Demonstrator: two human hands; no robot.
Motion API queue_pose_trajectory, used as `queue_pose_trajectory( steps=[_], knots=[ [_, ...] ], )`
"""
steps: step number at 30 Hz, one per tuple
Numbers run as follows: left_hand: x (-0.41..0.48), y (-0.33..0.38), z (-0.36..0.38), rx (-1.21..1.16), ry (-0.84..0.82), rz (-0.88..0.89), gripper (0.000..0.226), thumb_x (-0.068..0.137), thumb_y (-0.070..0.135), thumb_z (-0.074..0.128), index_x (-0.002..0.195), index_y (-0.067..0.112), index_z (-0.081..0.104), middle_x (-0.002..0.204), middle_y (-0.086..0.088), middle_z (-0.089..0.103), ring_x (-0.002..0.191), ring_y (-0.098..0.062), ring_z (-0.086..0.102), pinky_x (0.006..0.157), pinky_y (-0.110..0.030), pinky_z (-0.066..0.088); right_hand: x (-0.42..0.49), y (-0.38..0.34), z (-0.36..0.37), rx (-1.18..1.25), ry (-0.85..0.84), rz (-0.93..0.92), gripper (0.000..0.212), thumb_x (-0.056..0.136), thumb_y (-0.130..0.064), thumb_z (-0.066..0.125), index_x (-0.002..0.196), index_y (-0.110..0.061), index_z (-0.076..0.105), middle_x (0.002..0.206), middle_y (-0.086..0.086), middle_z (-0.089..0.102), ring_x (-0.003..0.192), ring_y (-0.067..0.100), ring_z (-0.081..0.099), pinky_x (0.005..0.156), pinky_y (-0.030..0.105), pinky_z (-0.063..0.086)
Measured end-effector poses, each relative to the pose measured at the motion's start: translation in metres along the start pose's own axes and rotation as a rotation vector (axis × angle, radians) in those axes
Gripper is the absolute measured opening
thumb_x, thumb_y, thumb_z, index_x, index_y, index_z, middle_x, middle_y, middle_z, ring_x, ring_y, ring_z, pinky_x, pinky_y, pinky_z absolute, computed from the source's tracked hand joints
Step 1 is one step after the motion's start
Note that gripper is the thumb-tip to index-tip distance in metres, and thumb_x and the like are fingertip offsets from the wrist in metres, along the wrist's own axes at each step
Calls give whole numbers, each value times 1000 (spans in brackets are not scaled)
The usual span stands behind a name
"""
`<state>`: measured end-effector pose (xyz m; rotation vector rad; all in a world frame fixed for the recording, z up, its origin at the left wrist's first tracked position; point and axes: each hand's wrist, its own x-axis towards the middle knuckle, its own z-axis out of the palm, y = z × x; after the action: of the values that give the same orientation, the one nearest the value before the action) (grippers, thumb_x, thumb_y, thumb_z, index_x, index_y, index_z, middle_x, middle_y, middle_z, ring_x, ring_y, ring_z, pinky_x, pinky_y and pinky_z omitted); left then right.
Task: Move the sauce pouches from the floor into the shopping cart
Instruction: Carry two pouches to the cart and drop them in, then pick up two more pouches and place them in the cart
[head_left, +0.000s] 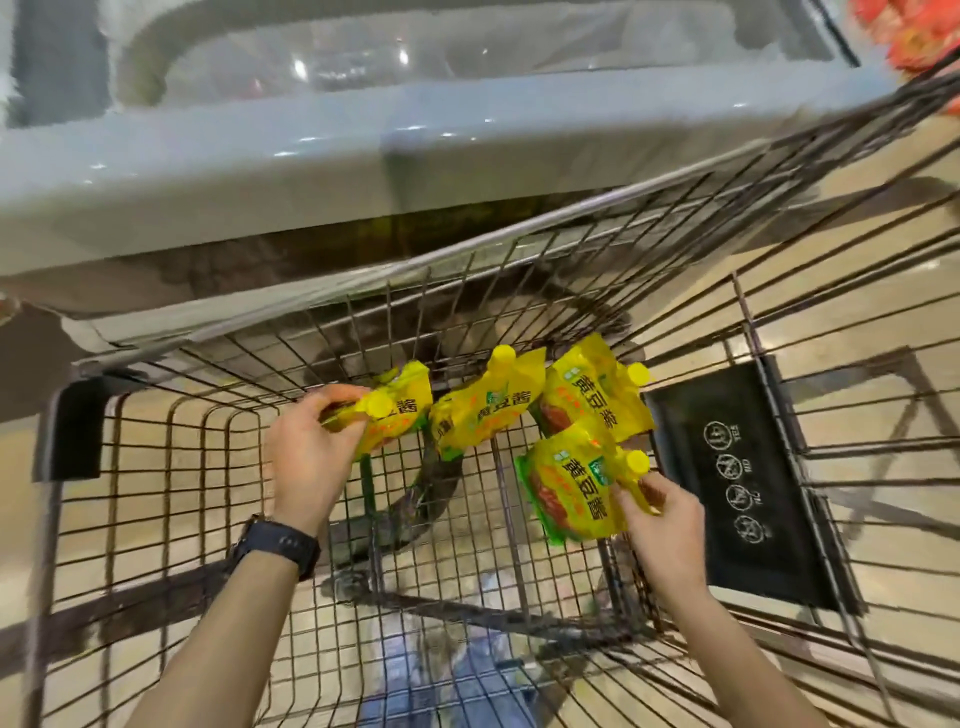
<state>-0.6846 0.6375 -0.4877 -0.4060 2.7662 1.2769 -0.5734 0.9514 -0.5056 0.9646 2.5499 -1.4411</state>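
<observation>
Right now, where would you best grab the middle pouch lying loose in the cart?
Probably at the neck under its yellow cap, from above: the middle pouch lies crumpled, while the cap sticks out clear at its far end.

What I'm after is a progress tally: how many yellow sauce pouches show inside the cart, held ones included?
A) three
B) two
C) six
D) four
D: four show in the shopping cart: the left hand pinches the leftmost pouch, the right hand holds the nearest pouch, and the middle pouch and far right pouch lie unheld.
</observation>
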Motion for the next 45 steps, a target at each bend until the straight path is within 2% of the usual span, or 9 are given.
queue_pose_trajectory(
  steps=[2,4,7,13,17,23,31,36,45],
  knots=[
    [2,-3,-4,37,-43,-27,29,81,12,78,105,28,74,101,5,75,88,-8,68,81,-34,60,0,-1,-7,-51,11,10,13,83,-14,72,75,-23,71,68,-4,71,69,13,67,68,38,55],
    [0,-1,-12,51,-91,-17,30,81,17,79,109,26,72,104,4,75,94,-13,70,83,-42,61,-1,-5,-13,-87,-3,3,4,84,-20,73,80,-21,71,71,-3,71,73,17,67,69,45,56],
    [-8,9,-27,184,-116,78,39,80,28,81,117,25,69,112,3,72,100,-16,67,88,-42,58,-11,-19,-18,-151,-28,-9,7,83,-22,72,89,-24,69,80,-4,71,79,16,67,73,43,56],
    [-48,38,-85,421,-170,181,69,79,53,76,138,27,51,124,-1,60,110,-19,59,90,-38,54,-49,-89,-32,-387,-81,-45,65,74,-13,75,134,-15,50,125,10,51,111,28,57,95,43,50],
    [-86,60,-148,544,-189,190,74,82,62,66,144,27,44,130,-4,57,115,-23,58,91,-38,54,-86,-160,-37,-548,-178,-163,74,76,-27,75,141,-17,40,133,11,46,123,31,50,100,43,46],
    [-141,80,-229,744,-150,145,73,87,64,56,147,28,35,141,-5,48,128,-27,49,97,-40,50,-143,-258,-27,-759,-282,-525,76,78,-35,68,146,-24,34,139,6,42,128,28,45,97,41,47],
    [-213,72,-297,727,89,-151,66,86,58,60,141,29,39,137,-4,51,126,-26,49,97,-41,51,-200,-322,20,-991,-465,-1009,79,82,-36,63,151,-25,25,151,9,33,137,29,35,106,42,40],
    [-281,53,-347,768,274,-354,71,89,62,53,149,31,31,139,-3,51,126,-27,51,100,-43,46,-251,-356,58,-986,-609,-1235,77,81,-36,66,147,-26,28,147,7,37,135,29,38,104,43,41],
    [-423,-5,-442,728,553,-706,67,89,61,53,146,30,35,136,-4,50,123,-27,51,97,-42,48,-419,-407,126,-920,-787,-1613,77,80,-40,65,147,-26,28,145,8,36,132,29,39,102,45,44]
  ],
)
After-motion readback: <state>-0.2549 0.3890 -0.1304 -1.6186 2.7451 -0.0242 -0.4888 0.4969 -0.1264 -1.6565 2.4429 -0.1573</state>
